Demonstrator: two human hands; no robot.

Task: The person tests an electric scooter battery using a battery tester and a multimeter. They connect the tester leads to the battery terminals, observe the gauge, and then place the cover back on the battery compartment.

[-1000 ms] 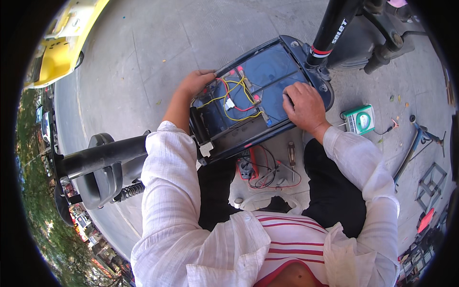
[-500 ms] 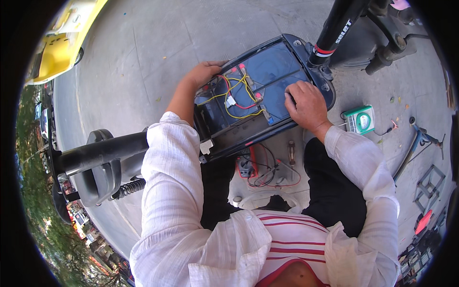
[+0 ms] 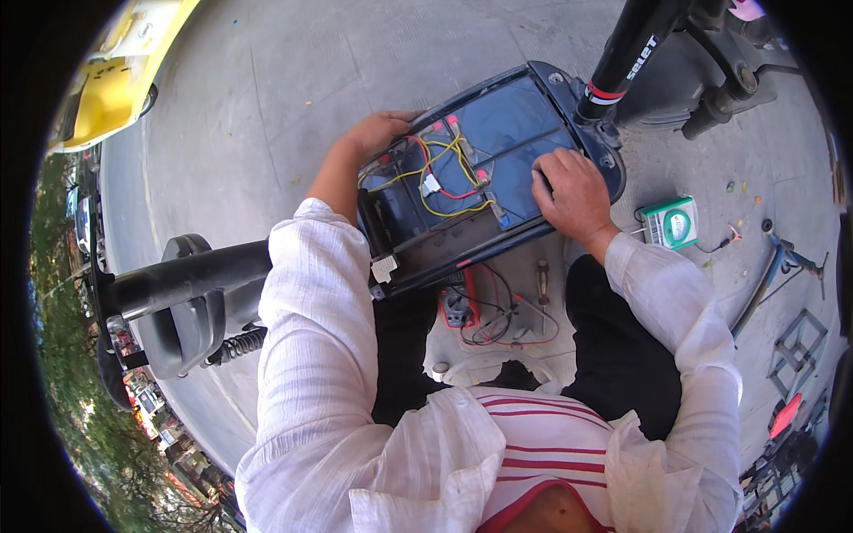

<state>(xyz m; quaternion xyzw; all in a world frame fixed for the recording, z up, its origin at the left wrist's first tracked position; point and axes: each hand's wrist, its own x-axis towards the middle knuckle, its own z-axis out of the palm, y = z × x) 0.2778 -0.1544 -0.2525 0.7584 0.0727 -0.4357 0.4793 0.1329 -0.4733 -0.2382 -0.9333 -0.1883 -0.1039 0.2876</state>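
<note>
An uncovered scooter battery compartment lies across in front of me, with several dark blue batteries inside. Yellow and red wires and a white connector lie over them. My left hand grips the compartment's far rim near its left end, its fingertips partly hidden. Over the right-hand battery, close to the near rim, my right hand is closed with curled fingers; anything in them is hidden. Between my knees, on the ground, are a red multimeter with tangled leads and a screwdriver.
A black scooter stem rises at the far right; the seat tube and spring are at left. A green and white box with a cable sits right of my hand. Beyond it stands a blue metal stand. A yellow vehicle is far left.
Both hands keep their places on the scooter. The compartment and my right hand appear shifted very slightly to the right in the picture.
</note>
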